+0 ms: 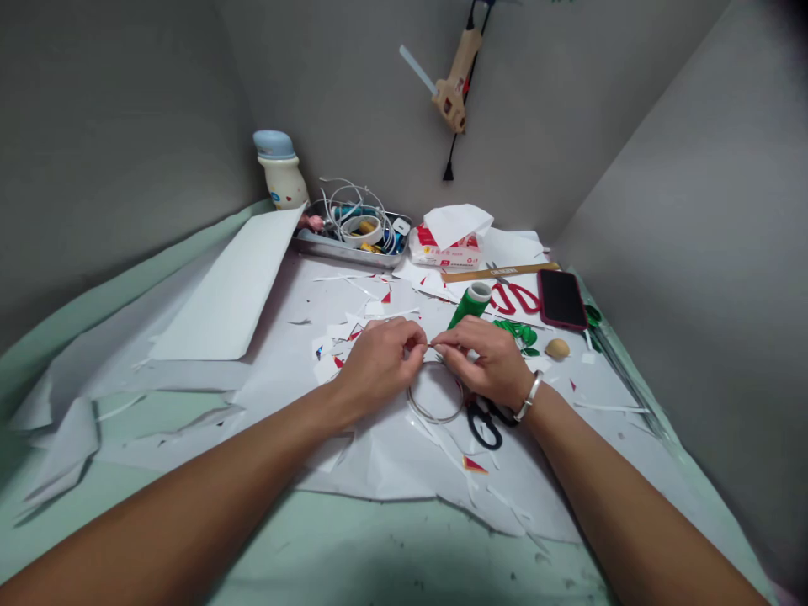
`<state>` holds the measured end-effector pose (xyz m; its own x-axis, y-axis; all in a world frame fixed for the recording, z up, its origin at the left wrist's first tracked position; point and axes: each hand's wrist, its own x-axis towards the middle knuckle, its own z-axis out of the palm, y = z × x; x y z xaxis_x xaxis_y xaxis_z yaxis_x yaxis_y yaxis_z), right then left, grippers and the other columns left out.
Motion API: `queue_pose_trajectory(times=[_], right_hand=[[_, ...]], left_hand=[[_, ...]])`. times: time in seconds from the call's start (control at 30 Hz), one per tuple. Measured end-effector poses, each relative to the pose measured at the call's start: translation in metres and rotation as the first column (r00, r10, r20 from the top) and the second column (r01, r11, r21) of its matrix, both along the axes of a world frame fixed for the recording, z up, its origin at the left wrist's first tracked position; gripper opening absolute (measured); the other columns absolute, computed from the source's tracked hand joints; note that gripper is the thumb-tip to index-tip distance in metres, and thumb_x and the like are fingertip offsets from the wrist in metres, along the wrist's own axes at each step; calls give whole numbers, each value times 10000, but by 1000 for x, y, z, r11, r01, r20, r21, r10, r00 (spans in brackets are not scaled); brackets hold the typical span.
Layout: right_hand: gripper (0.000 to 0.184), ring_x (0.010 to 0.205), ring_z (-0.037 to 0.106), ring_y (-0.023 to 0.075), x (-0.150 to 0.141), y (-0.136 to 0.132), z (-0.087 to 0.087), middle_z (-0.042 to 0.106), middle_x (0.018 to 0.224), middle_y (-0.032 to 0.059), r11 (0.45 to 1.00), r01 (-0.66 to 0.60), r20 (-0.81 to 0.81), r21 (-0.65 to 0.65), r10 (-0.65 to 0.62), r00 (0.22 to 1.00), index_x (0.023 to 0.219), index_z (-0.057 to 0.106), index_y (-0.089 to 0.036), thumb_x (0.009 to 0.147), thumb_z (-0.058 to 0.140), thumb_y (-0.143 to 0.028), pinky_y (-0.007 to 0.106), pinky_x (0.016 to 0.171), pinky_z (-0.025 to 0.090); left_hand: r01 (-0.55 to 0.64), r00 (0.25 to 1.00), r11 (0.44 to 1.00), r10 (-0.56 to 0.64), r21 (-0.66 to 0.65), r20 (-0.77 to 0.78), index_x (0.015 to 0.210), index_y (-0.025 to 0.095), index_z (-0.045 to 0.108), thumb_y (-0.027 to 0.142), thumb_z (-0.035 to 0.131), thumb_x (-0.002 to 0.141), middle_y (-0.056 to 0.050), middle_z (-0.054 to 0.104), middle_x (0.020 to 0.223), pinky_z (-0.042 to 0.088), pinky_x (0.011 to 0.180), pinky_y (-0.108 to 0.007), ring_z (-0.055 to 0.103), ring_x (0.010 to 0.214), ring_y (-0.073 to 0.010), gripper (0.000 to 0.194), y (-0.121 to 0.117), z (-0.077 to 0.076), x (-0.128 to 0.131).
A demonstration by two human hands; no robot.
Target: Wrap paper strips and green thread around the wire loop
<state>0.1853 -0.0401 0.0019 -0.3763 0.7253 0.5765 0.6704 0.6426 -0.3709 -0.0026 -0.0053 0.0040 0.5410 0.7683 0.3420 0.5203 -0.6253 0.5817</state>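
Fingers of left hand and right hand: closed in facing pinches on a small reddish piece, too small to identify, above the worktop. For good control, grip lightly, keep fingertips close and wrists steady. Wire ring: at 6 o'clock from the piece. Dark-handled scissors: 5 o'clock, near the right wrist; likely snag point. Green spool: 1 o'clock, upright clearance limited. Phone: 2 o'clock.
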Motion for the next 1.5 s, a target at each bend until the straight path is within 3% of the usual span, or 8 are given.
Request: queue_pose_trajectory(times=[0.2,0.33,0.5,0.63,0.8,1.23,1.5], right_hand=[[136,727,602,142,8,10,-8,690,777,21,986,20,-119,-163,-40,992,873,706,-201,880,571,-208,275,708,461],[138,712,605,129,9,11,-14,696,781,16,972,-41,-118,-231,14,993,895,721,-202,872,584,-206,249,670,459],[134,676,557,136,3,3,-7,664,701,15,991,-67,-34,-112,64,997,886,721,-197,865,588,-192,260,655,443],[129,658,526,144,1,2,-1,640,682,21,1000,0,-33,1,0,999,875,706,-182,873,577,-189,281,651,425],[127,684,545,146,3,6,-2,647,717,17,999,53,-83,-1,-53,995,855,683,-195,883,560,-176,290,681,423],[115,646,492,141,3,1,-1,591,663,13,1000,-17,-10,5,17,1000,800,662,-182,840,561,-144,283,630,396],[117,673,521,144,4,6,-2,621,693,14,999,40,-54,-2,-40,998,831,667,-187,876,559,-174,290,667,409]], left_hand=[[149,988,989,-148,-18,53,778,194,604,139,514,806,1,633,759,417,755,-314,529,702,-142,109,-6,2,1],[122,983,987,-106,-103,152,808,191,618,175,514,825,-8,649,812,438,701,-276,560,747,-142,107,-4,5,0],[-70,983,989,90,-127,159,796,181,604,192,512,815,-18,633,800,443,684,-277,560,741,-151,95,2,3,-1],[-26,998,995,32,-97,56,777,186,607,179,510,810,-17,632,770,421,661,-281,546,715,-153,102,2,0,0],[56,997,989,-49,-136,59,800,190,608,169,509,809,-26,644,792,425,683,-283,558,744,-161,102,-2,-2,2],[-75,981,955,123,-287,151,834,191,622,272,518,833,-13,664,769,433,650,-290,585,688,-155,132,6,-5,0],[50,997,985,-39,-163,68,823,200,672,203,527,817,-37,675,851,454,715,-300,596,795,-174,145,1,-6,1]])
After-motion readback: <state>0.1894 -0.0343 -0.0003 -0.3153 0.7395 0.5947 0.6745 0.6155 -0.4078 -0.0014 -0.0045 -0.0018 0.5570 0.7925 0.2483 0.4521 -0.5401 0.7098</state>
